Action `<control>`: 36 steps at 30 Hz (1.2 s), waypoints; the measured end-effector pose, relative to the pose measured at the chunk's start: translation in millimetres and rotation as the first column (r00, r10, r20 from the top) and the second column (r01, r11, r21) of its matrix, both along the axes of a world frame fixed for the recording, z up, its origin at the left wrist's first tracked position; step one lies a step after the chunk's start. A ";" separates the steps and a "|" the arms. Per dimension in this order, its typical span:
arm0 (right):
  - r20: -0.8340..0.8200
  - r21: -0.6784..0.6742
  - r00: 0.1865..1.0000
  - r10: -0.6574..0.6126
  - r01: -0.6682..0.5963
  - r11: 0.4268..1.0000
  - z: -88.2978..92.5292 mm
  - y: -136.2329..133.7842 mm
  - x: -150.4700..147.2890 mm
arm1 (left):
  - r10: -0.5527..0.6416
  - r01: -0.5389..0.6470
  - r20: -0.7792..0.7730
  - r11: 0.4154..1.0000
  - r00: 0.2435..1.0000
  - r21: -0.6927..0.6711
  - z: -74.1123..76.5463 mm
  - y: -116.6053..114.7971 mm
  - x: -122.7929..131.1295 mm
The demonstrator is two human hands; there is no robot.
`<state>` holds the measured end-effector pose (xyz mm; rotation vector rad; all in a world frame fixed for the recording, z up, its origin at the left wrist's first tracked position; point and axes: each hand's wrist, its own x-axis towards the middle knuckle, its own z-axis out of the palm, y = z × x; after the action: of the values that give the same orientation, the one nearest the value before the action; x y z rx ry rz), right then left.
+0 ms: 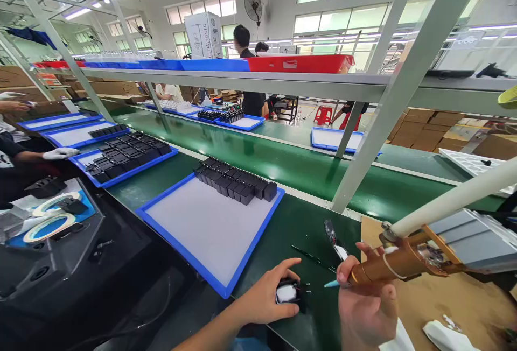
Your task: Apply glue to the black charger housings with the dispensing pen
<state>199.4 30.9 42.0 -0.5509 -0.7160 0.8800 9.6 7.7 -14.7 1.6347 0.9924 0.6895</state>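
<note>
My left hand [271, 293] is closed round a small black plug adapter [304, 293] on the green bench, its metal pins pointing right and a white patch showing between thumb and fingers. Palm up, my right hand [365, 302] grips the front of a bronze-coloured dispensing gun [388, 265]. The gun's light-blue nozzle tip [332, 283] points left towards the adapter, a short gap apart from it. Behind the nozzle lie a thin black tool [309, 257] and a black-and-white piece [334, 238] whose kind I cannot make out.
A blue-rimmed tray [210, 232] holds rows of black adapters [232, 178] along its far side. More filled trays [125, 157] stand left, beside a co-worker's gloved hand [60, 153]. A slanted frame post [388, 109] rises from the bench. Cardboard [464, 302] lies right.
</note>
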 end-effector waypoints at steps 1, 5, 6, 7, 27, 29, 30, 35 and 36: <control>-0.004 -0.001 1.000 -0.004 0.004 1.000 -0.3 0.3 0.0 | -0.005 0.005 0.000 1.000 1.000 0.007 -0.9 2.2 1.0; -0.021 -0.021 1.000 -0.019 0.018 1.000 0.5 -0.7 -0.5 | -0.027 0.028 -0.011 0.998 1.000 0.064 -4.6 8.6 4.0; -0.031 -0.031 0.999 -0.023 0.022 0.999 0.4 -1.3 -0.3 | -0.050 0.050 -0.011 0.995 0.999 0.082 -5.2 10.0 4.3; -0.043 -0.041 0.999 -0.028 0.026 0.999 -0.3 -1.8 0.5 | -0.074 0.074 -0.008 0.992 0.997 0.101 -6.0 11.4 4.5; 0.027 0.026 0.997 -0.073 0.073 0.997 3.8 2.9 2.4 | -0.103 0.099 0.129 0.994 0.986 0.037 -4.7 15.3 4.3; 0.045 0.034 0.997 -0.061 0.059 0.998 5.0 4.8 -0.2 | -0.131 0.126 0.097 0.991 0.987 0.053 -2.3 18.3 3.4; 0.055 0.036 0.997 -0.059 0.057 0.998 4.8 5.1 -0.9 | -0.141 0.137 0.082 0.989 0.987 0.052 -1.7 19.3 2.9; 0.102 0.076 0.993 -0.056 0.048 0.996 4.8 3.4 -2.6 | -0.093 0.092 0.034 0.995 0.995 0.028 -1.7 17.3 2.4; 0.107 0.075 0.993 -0.051 0.043 0.996 4.9 3.3 -2.8 | -0.069 0.068 0.026 0.997 0.997 0.025 -1.7 15.9 3.0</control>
<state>196.6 34.3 46.9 -0.5518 -0.8283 0.7818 12.6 23.6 -16.4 1.6683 0.9077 0.6781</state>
